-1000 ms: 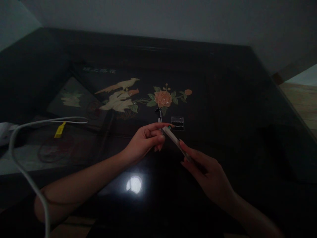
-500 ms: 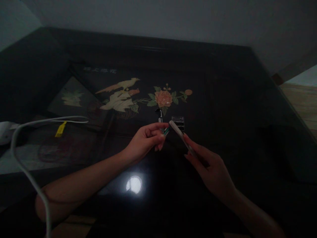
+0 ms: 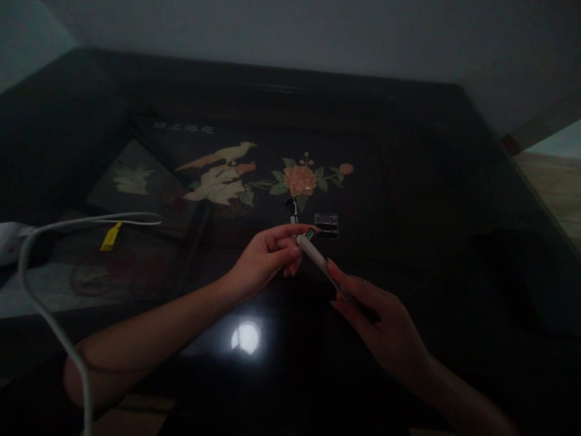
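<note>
Holding a long, thin, pale grey stick point(image 3: 316, 255) near its low end, the right hand point(image 3: 385, 320) squeezes it between thumb and fingers, right of the middle of the frame. The stick slants up and left, and its top end is by the fingertips of the left hand point(image 3: 265, 260), which seems to pinch a small, narrow green piece point(image 3: 310, 232); I can't tell if stick and piece touch. Just beyond lies a clear, boxy plastic case point(image 3: 326, 226) with dark slots, on the shiny black table point(image 3: 408, 175). The stick looks light, stiff and smooth, so it may slip; its two sides near the low end look good to hold. The green piece looks tiny and easy to drop, so a soft pinch should suit it.
</note>
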The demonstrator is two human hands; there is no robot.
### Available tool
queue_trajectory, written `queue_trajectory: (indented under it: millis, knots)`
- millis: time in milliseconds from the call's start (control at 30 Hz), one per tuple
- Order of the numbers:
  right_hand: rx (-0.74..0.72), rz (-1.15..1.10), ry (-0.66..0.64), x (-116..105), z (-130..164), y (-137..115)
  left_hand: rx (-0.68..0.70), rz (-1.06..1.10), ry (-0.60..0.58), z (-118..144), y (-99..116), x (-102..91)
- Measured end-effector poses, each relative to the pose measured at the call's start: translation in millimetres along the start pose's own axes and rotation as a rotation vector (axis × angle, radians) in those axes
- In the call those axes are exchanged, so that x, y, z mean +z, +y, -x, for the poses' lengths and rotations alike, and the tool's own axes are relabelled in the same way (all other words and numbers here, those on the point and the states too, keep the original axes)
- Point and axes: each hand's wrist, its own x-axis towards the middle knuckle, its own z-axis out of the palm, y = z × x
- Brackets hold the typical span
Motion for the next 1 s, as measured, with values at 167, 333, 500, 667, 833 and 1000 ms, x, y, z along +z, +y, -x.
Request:
queue_trajectory:
  millis: [167, 333, 500, 667, 833, 1000]
  knots:
    - [0.017, 0.044, 0.026, -2.8, -4.7, 1.9, 0.009, -0.012, 0.002, 0.6, -0.6, -0.4]
    - [0.06, 0.083, 0.048, -5.9, -8.4, 4.3, -0.014, -0.037, -0.004, 1.1, 1.1, 0.6]
    - [0.071, 0.108, 0.058, -9.2, -9.6, 6.2, -0.001, -0.03, 0.005, 0.3, 0.3, 0.3]
    - [0.069, 0.096, 0.057, -7.8, -9.5, 4.7, 0.001, -0.042, 0.012, 1.4, 1.8, 1.4]
    - [0.046, 0.054, 0.02, -4.1, -6.3, 0.3, -0.007, -0.045, 0.011, 2.3, 3.0, 2.3]
    - [0.05, 0.024, -0.008, -1.1, -1.7, -4.1, 0.001, -0.021, 0.007, 0.9, 0.3, -0.3]
